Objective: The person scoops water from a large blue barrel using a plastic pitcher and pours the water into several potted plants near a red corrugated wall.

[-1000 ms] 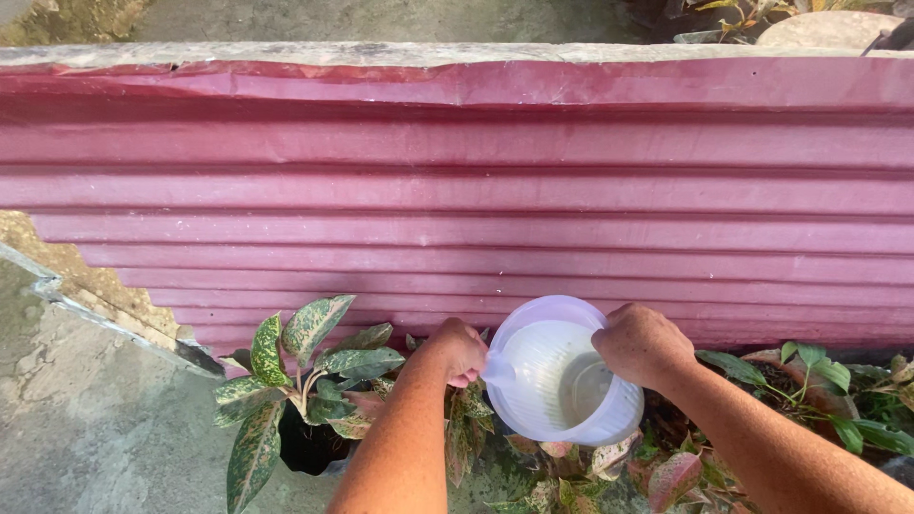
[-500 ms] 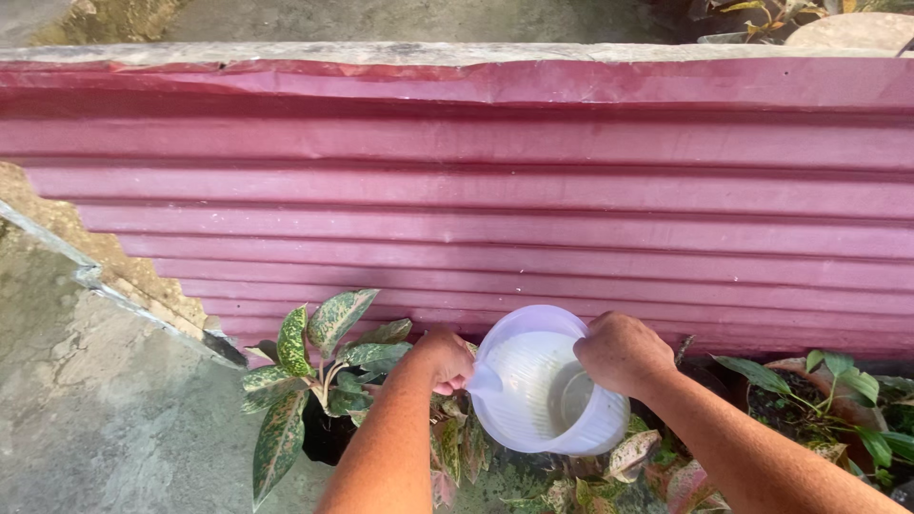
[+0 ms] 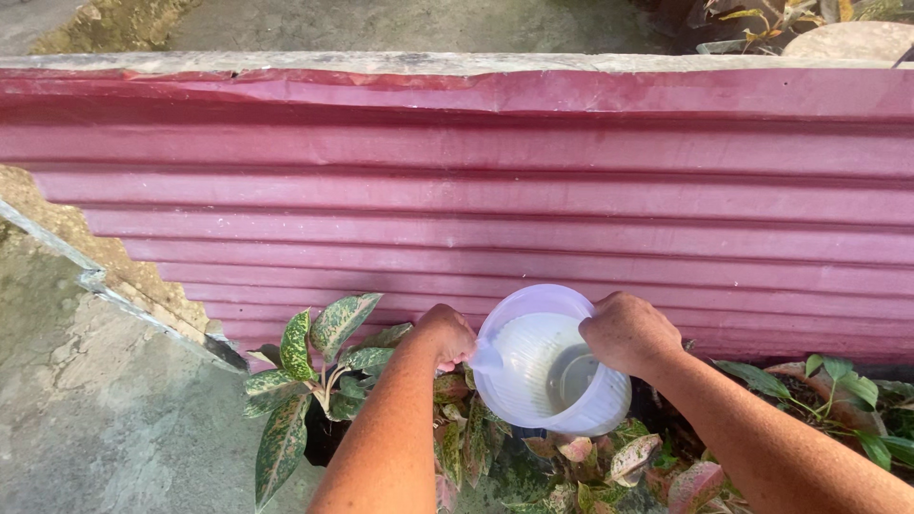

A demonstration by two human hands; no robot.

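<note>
- Sheet (image 3: pixel 476 171): red corrugated metal, stands as a wall right behind the plants. Keep the pour clear of it, so water doesn't run down the ribs.
- Concrete floor (image 3: pixel 86 419): bare to the left; spill there is wasted.
- Plants (image 3: pixel 324 371): spotted green-pink leaves below and left of the hands, more pink ones under the container. My call: aim at the soil, not the leaves.
- Container (image 3: pixel 547 366): translucent white plastic, tilted, a little water in the bottom, held above the foliage between both hands.
- Right hand (image 3: pixel 628 333): grip closed over the right rim.
- Left hand (image 3: pixel 446 335): grip closed on the handle at the left side. Tilt slowly with both hands to keep the stream thin and low.
</note>
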